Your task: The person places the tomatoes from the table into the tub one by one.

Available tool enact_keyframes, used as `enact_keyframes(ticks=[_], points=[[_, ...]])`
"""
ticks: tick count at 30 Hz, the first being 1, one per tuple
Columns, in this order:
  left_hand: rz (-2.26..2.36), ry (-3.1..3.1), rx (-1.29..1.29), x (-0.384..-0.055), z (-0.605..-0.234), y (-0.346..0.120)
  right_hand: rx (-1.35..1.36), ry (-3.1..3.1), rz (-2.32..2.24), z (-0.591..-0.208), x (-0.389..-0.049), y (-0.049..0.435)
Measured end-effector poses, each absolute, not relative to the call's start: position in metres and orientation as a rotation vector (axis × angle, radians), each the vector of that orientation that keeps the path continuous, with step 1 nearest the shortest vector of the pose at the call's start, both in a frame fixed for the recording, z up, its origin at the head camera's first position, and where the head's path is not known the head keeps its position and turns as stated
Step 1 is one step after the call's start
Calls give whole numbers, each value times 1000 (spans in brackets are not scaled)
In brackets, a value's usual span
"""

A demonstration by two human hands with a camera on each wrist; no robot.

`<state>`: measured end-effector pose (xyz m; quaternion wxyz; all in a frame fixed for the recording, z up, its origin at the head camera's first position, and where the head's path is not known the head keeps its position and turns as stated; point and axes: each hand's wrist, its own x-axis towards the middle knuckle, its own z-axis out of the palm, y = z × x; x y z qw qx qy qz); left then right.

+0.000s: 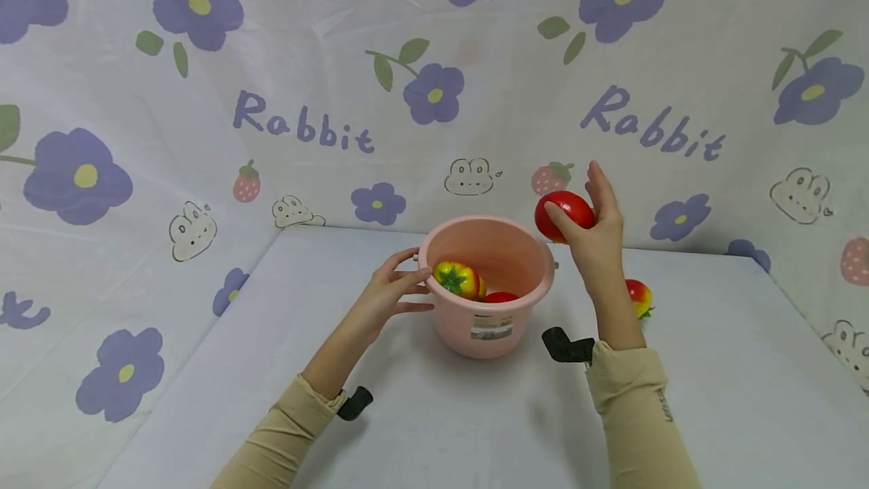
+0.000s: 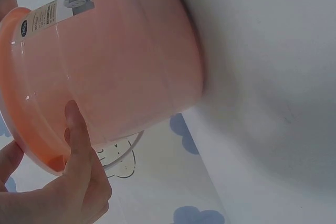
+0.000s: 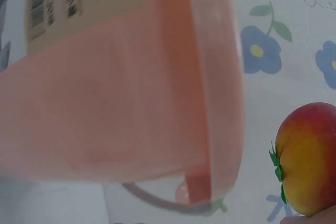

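Note:
A pink bucket [image 1: 485, 330] stands upright on the table, its label facing me. My left hand [image 1: 390, 293] grips the left side of its rim, with the thumb at the rim and fingers against the outer wall, as the left wrist view shows. Above the bucket's right rim, my right hand [image 1: 599, 236] holds a red-and-yellow fruit [image 3: 308, 158] with small green leaves at one end; from the head view its red side shows. Inside the bucket lie a yellow-and-red fruit [image 1: 456, 279] with a green leafy top and a red fruit [image 1: 501, 297], partly hidden by the front rim.
Another red-and-yellow fruit [image 1: 639, 298] rests on the white table [image 1: 434, 429], partly behind my right forearm. A patterned curtain [image 1: 516, 44] with flowers and rabbits rises behind the table. The bucket's thin handle [image 2: 126, 153] hangs down at its far side.

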<state>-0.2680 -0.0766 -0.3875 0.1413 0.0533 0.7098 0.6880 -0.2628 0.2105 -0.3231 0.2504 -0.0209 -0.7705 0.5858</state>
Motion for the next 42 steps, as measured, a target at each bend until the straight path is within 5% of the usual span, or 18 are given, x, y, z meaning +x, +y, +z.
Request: enact_keyframes(ticks=[42], points=[[1985, 2045, 178, -267, -387, -78, 227, -2127, 1655, -312, -273, 145]])
